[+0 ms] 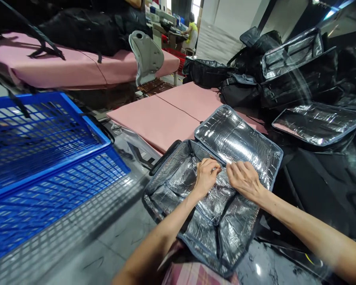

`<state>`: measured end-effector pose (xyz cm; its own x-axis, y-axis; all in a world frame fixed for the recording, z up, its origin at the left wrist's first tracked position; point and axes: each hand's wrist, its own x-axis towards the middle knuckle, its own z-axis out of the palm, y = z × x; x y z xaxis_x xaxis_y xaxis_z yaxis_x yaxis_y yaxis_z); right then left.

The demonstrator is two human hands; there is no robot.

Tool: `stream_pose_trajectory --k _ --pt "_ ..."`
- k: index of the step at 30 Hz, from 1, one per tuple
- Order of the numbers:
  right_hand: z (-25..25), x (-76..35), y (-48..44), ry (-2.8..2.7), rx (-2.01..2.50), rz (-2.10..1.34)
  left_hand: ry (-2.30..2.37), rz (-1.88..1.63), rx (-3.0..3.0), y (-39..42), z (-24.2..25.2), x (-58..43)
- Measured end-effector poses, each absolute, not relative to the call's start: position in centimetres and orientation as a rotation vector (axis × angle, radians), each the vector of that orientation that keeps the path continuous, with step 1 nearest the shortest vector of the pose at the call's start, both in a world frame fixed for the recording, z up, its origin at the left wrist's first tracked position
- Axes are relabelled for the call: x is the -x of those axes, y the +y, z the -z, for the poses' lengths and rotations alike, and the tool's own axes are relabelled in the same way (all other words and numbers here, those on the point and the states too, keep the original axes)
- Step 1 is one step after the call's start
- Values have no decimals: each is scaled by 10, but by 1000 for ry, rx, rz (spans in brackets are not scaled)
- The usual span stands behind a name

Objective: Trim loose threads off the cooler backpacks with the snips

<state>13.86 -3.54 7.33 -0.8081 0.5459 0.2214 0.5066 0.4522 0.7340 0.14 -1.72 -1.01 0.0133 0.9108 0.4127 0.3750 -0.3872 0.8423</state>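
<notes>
An insulated bag (184, 178) with a silver foil lining lies open in front of me. Its foil-lined lid (240, 138) is folded back over the pink table's edge. My left hand (207, 174) is closed at the seam between bag and lid, with fingers pinched on the dark edging. Close beside it on the right, my right hand (243, 177) is closed on the same edging. The fingertips of both hands are partly hidden, and a small gap separates them.
A blue plastic crate (91, 132) stands at the left. Pink tables (157, 118) extend ahead, with a grey chair (148, 55) between them. Black foil-lined bags (299, 85) are piled at the right. A person in yellow (192, 33) sits far back.
</notes>
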Motion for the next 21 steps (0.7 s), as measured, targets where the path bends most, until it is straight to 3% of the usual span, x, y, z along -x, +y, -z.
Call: stream_pose_trajectory --k 13,18,21 --pt "-67 -151 -37 2736 -1034 -1217 1325 -1236 -1941 -13 9 11" --pt "-62 -163 -48 2792 -1364 -1116 1144 -842 -2234 -2 -10 43" --pt "-47 -165 -62 2867 -1687 -1024 1156 -888 -2462 7 -26 46"
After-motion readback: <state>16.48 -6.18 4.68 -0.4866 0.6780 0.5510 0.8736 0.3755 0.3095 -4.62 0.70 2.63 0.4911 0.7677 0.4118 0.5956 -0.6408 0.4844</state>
